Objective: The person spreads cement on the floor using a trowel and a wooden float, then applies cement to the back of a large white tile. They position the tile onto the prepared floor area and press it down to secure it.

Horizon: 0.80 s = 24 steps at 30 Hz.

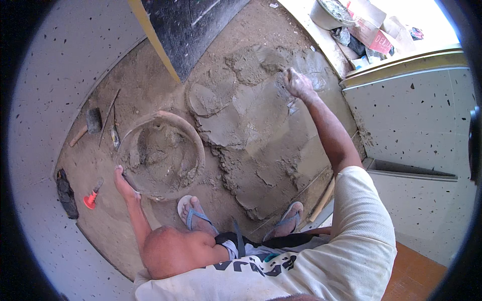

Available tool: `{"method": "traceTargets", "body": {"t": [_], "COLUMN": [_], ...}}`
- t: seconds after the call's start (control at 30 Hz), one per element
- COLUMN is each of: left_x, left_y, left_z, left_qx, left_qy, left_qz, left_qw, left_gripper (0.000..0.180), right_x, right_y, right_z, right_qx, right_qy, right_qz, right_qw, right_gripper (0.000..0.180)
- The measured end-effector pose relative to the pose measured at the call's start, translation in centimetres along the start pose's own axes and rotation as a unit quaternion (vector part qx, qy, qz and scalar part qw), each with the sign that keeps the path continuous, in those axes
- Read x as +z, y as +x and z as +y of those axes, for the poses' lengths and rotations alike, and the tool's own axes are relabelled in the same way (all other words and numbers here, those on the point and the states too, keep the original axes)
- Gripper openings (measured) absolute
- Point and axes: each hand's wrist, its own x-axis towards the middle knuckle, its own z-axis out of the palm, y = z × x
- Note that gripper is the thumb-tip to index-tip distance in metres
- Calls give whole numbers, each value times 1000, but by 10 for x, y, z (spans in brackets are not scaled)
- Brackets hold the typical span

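My left hand grips the near-left rim of a round, mortar-smeared tub, its fingers curled over the edge. Grey mortar lies inside the tub. Out ahead, my right hand is closed in a fist low over the spread mortar bed. A mortar-coated trowel seems to extend from that fist, its handle hidden by the fingers. The bed is lumpy at its left and near edges, with smoother patches near its middle and right.
On the left floor lie a mallet, a thin stick, a chisel with a red guard and a dark bundle. A dark door panel juts in. A bucket and cardboard stand beyond the threshold.
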Motion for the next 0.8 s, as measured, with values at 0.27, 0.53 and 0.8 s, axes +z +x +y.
{"method": "traceTargets", "body": {"t": [0.27, 0.53, 0.8], "left_x": [6, -1, 10], "left_y": [-3, 0, -11], "left_z": [-2, 0, 3], "left_qx": [14, -25, -20], "left_qy": [15, -10, -36], "left_qz": [15, -3, 18], "left_qw": [1000, 1000, 999], "left_gripper": [31, 41, 26], "right_x": [17, 35, 8], "right_y": [41, -22, -73], "right_z": [5, -93, -125], "right_qx": [-5, 35, -35], "right_qy": [214, 289, 113], "right_qz": [-166, -226, -143], "right_qw": [963, 930, 983], "right_gripper": [42, 45, 46]}}
